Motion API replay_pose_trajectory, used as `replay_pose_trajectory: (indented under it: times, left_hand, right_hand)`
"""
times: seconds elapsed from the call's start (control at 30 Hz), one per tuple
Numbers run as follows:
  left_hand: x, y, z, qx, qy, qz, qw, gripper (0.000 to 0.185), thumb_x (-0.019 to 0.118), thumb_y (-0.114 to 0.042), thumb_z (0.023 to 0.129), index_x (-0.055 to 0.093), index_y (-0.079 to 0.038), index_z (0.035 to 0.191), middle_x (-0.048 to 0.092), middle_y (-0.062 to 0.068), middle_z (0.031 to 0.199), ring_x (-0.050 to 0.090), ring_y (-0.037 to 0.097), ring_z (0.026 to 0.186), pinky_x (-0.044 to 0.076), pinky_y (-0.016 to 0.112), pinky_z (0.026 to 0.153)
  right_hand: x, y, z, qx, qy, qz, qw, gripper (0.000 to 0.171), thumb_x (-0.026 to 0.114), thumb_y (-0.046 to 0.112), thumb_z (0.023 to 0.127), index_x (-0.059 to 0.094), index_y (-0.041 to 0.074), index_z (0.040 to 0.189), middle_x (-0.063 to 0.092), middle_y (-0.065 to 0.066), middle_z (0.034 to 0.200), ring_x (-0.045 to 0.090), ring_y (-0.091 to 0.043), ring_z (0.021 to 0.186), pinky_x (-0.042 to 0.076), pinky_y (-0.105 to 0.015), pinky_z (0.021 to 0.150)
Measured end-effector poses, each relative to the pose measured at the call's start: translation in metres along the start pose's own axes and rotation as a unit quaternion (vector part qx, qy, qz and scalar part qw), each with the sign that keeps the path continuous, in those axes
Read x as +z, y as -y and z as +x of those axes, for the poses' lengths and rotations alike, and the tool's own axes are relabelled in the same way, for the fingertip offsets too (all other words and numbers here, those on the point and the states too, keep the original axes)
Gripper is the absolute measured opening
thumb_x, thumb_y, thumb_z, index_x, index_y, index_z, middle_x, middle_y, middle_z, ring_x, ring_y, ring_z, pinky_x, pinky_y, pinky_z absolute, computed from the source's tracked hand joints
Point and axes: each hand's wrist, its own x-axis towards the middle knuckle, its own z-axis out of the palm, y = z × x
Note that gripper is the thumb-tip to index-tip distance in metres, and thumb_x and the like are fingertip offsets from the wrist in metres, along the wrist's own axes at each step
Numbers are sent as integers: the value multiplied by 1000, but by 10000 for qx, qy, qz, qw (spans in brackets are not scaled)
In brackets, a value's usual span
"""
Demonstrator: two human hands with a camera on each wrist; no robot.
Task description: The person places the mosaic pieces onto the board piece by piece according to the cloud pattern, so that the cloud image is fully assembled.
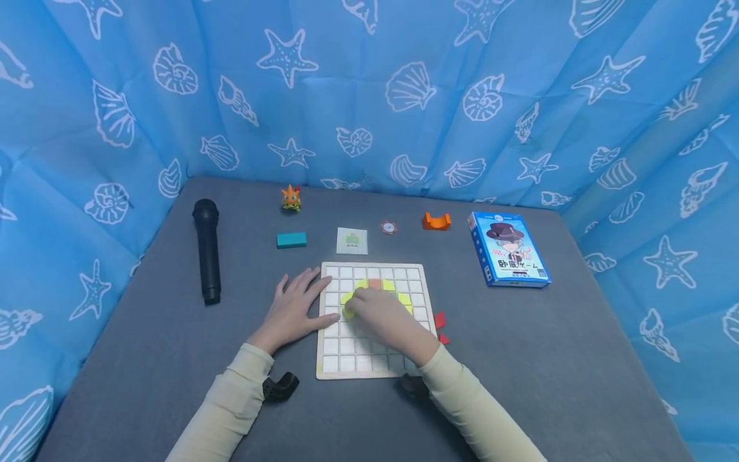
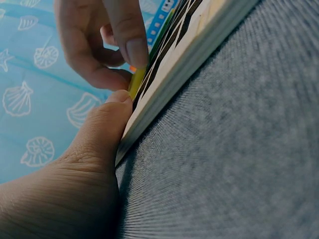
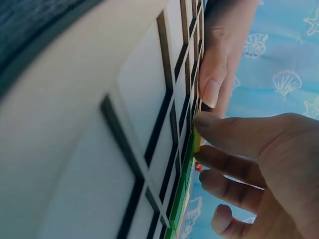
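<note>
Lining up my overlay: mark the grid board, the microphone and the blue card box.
grid board [image 1: 346,362], head view, bare lower-left squares.
microphone [image 1: 208,253], head view, middle of its black handle.
blue card box [image 1: 509,249], head view, centre of its printed lid.

Two bare hands, left hand [image 1: 291,310] and right hand [image 1: 385,319], no rings, no gloves. Nails short, unpainted, plain in both wrist views. Both arms in long pale cream sleeves [image 1: 231,401], soft knit look, snug cuffs ending at the wrists. Small black camera mount [image 1: 280,386] strapped under the left wrist; a darker one [image 1: 413,385] under the right wrist, mostly hidden.
</note>
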Motion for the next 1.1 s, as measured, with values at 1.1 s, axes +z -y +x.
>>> replay_pose_trajectory:
  times: [1.1]
  left_hand:
    - [-1,-2,0,-55,77,-107,9999,85,56,-69,82,33,-25,150,23,7,158,17,28,146,2,61,114]
  right_hand:
    - [-13,-21,-19,558,-80,148,9983,18,69,12,87,69,15,105,63,3,98,57,-11,89,52,-27,78]
